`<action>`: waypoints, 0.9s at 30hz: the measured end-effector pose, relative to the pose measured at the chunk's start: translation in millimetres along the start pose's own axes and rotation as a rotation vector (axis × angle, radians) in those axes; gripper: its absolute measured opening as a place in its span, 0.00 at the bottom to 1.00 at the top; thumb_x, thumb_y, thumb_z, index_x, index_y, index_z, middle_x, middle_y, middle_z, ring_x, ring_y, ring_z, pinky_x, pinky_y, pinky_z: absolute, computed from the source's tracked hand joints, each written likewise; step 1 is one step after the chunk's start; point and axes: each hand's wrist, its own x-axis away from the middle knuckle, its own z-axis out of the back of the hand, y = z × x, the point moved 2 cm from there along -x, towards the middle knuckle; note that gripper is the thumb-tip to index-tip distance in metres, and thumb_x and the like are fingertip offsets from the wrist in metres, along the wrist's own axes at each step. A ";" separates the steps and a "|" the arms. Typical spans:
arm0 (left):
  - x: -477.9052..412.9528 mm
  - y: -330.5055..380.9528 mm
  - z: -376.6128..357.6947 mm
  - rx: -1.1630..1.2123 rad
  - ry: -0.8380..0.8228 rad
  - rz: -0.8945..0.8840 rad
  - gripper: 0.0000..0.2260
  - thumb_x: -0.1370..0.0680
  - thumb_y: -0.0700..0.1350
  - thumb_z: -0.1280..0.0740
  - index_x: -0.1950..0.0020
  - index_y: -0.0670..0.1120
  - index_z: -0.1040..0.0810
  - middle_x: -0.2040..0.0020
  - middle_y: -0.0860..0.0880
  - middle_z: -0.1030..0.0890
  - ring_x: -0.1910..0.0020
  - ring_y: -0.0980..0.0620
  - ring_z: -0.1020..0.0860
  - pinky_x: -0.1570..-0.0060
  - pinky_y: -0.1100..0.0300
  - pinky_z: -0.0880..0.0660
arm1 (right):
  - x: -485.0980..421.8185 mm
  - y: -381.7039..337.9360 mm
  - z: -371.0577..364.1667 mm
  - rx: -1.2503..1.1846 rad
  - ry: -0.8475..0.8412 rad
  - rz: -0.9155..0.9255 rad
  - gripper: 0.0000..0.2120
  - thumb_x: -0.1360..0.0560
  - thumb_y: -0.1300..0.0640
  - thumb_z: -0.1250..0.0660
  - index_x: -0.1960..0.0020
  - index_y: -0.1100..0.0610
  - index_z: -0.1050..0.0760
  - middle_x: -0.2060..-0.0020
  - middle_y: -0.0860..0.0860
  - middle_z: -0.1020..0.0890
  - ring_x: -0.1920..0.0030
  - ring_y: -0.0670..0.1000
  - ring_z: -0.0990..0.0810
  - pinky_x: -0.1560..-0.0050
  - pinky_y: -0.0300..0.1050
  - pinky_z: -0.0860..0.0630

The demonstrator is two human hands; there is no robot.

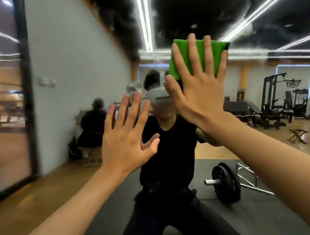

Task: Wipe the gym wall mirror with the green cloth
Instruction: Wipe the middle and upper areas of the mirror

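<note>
Gym machines [275, 99] reflect in the large wall mirror [253, 86]. Our right hand [201, 89] presses the folded green cloth [200, 52] high on it, grip open, fingers flat; our left hand [127, 139], open too, touches bare glass. Unpinched, the cloth could slip; that palm could smear.

One wide-angle view, taken from the person's head. It faces the wall mirror [79, 68] head-on and close, glass filling the frame.

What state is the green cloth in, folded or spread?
Folded: the green cloth forms a small thick pad under the straight fingers of the right hand.
</note>
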 end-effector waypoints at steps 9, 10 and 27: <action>-1.3 1.3 -0.8 0.016 0.030 0.001 0.38 0.20 0.61 0.37 0.14 0.47 0.41 0.13 0.44 0.45 0.14 0.42 0.48 0.17 0.39 0.50 | 52.1 63.1 3.0 0.116 -0.099 0.252 0.35 0.17 0.32 0.61 0.14 0.46 0.50 0.15 0.54 0.51 0.15 0.59 0.56 0.19 0.69 0.56; -0.5 1.6 -0.8 0.020 0.027 0.005 0.38 0.20 0.61 0.36 0.14 0.47 0.42 0.13 0.44 0.45 0.14 0.42 0.48 0.17 0.40 0.50 | 45.9 59.7 3.6 0.116 -0.103 0.248 0.35 0.17 0.32 0.62 0.14 0.46 0.50 0.15 0.54 0.51 0.15 0.59 0.56 0.19 0.70 0.57; 2.9 -2.4 -0.4 0.087 0.006 -0.031 0.32 0.16 0.55 0.43 0.13 0.47 0.44 0.13 0.44 0.47 0.14 0.42 0.50 0.18 0.37 0.48 | 156.5 30.7 -25.2 0.170 -0.304 0.910 0.35 0.17 0.31 0.54 0.15 0.45 0.48 0.15 0.52 0.47 0.15 0.58 0.51 0.18 0.65 0.57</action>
